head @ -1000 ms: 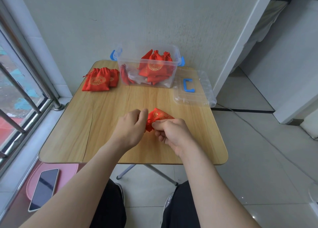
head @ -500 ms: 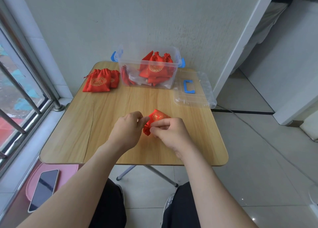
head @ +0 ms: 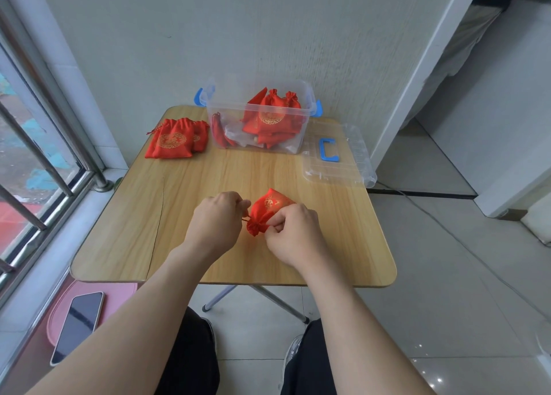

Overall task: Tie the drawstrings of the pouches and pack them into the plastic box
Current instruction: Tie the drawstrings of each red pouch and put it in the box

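**Cinching a pouch at mid-desk**

A red pouch (head: 269, 209) lay at the middle of the desk (head: 179, 203), its gathered neck turned toward the person. The left hand (head: 216, 224) had its fingers pinched shut on the drawstring (head: 245, 214) at the neck's left side; the right hand (head: 293, 230) had its fingers closed on the neck's right side, though whether they held cord or only cloth could not be told. The neck looked drawn tight, so the step in hand seemed to be the tying itself.

The box (head: 256, 117) stood open at the desk's far edge with several pouches already inside, its lid (head: 337, 156) lying just beside it on the right. More pouches (head: 174, 139) waited near the box's left.

The next move would likely call for finishing the knot, then carrying the pouch forward and dropping it in the box.
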The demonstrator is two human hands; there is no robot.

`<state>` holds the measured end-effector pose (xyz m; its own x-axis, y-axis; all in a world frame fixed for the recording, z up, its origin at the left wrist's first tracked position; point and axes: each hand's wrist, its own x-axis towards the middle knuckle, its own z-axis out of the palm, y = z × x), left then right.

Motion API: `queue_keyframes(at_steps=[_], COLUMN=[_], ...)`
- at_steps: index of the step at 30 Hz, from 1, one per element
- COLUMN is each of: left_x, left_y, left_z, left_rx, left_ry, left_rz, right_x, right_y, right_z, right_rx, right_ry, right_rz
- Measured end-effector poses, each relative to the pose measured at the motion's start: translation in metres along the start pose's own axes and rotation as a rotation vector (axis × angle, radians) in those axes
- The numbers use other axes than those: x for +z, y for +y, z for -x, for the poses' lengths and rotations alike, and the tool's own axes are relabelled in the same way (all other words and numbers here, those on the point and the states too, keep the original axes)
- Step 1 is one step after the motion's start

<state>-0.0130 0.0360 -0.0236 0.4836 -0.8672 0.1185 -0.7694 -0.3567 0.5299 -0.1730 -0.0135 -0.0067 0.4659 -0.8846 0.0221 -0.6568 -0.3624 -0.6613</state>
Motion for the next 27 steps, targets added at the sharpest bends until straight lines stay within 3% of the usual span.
queue_keyframes(at_steps=[5, 8, 10, 13, 15, 22, 25, 27], left_x=[0.001, -0.002, -0.005, -0.009, -0.008, -0.005, -0.003, 0.002], left_y=[0.0, -0.003, -0.004, -0.001, 0.0, 0.016, 0.017, 0.014], left_z=[-0.002, -0.002, -0.002, -0.002, -0.004, -0.008, -0.015, -0.021], left_rx=[0.02, 0.034, -0.005, -0.087, -0.084, -0.089, -0.099, -0.064], left_ry=[0.011, 0.001, -0.062, -0.189, -0.225, -0.093, -0.014, 0.062], left_rz=[0.019, 0.048, 0.075, 0.119, 0.164, 0.446, 0.548, 0.46], right_x=[-0.001, -0.001, -0.001, -0.001, 0.001, 0.003, 0.005, 0.005], right_y=[-0.003, 0.003, 0.012, 0.022, 0.025, 0.025, 0.024, 0.02], right_z=[-0.001, -0.006, -0.01, -0.015, -0.017, -0.026, -0.032, -0.038], right_rx=[0.032, -0.082, -0.147, -0.103, -0.084, -0.136, -0.054, 0.017], right_ry=[0.044, 0.067, 0.002, -0.174, -0.199, -0.036, 0.049, 0.127], right_rz=[0.089, 0.174, 0.172, 0.136, 0.12, 0.197, 0.027, -0.154])
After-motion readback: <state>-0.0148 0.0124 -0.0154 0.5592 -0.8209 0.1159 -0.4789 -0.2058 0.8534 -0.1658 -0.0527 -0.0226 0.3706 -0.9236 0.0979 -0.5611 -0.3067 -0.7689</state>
